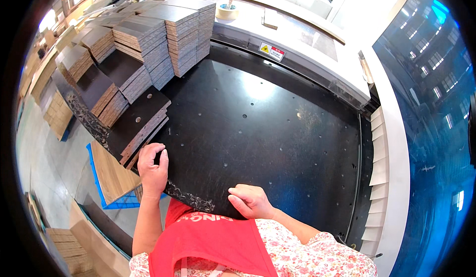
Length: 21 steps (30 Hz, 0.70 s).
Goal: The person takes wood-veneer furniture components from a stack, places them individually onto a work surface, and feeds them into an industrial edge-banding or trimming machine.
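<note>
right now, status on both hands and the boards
Left hand beside low boards. Right hand curled at black table's near edge. Taller stacks beyond low boards.

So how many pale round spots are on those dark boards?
2, both on the dark board near the left hand: one spot closer to the tall stacks, another spot closer to the hand. Others may be hidden under those stacks.
</note>
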Each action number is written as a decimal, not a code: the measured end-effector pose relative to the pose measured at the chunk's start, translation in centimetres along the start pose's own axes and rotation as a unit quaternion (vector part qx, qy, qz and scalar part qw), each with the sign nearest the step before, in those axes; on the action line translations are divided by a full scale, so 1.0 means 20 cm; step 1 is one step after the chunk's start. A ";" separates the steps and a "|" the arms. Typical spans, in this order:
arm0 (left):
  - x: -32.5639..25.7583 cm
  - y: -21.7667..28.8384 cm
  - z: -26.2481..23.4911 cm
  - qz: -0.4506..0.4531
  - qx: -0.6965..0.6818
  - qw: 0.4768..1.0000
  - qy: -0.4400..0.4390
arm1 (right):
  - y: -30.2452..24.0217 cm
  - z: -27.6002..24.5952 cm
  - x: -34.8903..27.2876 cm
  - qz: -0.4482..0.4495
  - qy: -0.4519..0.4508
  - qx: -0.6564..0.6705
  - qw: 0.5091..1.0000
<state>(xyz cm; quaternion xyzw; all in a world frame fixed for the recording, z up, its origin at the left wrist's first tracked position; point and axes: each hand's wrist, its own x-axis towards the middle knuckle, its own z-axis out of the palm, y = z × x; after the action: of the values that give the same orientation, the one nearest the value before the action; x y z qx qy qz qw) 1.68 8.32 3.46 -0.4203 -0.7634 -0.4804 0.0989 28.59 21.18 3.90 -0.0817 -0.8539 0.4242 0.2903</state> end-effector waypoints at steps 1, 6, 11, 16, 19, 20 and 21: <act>0.00 0.00 0.00 0.001 0.002 1.000 -0.002 | 0.00 0.00 0.00 0.000 0.001 0.001 1.000; 0.00 0.01 0.00 0.005 0.004 1.000 0.004 | 0.00 -0.01 0.00 0.002 -0.002 -0.002 1.000; 0.00 0.01 0.00 0.005 0.000 1.000 0.008 | 0.00 -0.01 0.00 0.006 -0.002 -0.001 1.000; 0.00 0.01 0.01 0.007 -0.001 1.000 0.013 | -0.01 -0.01 0.00 0.007 0.003 0.002 1.000; 0.00 0.00 0.00 0.004 -0.005 1.000 0.015 | -0.01 -0.01 0.01 0.005 -0.002 0.001 1.000; 0.00 0.00 0.01 0.006 -0.004 1.000 0.014 | -0.01 -0.01 0.01 0.006 -0.002 0.003 1.000; 0.00 -0.01 0.01 0.008 -0.003 1.000 0.014 | -0.01 -0.01 0.01 0.007 -0.001 0.005 1.000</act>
<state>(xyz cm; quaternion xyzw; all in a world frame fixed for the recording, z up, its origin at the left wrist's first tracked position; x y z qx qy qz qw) 1.59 8.43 3.30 -0.4195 -0.7574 -0.4875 0.1123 28.63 21.20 4.27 -0.0855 -0.8515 0.4305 0.2869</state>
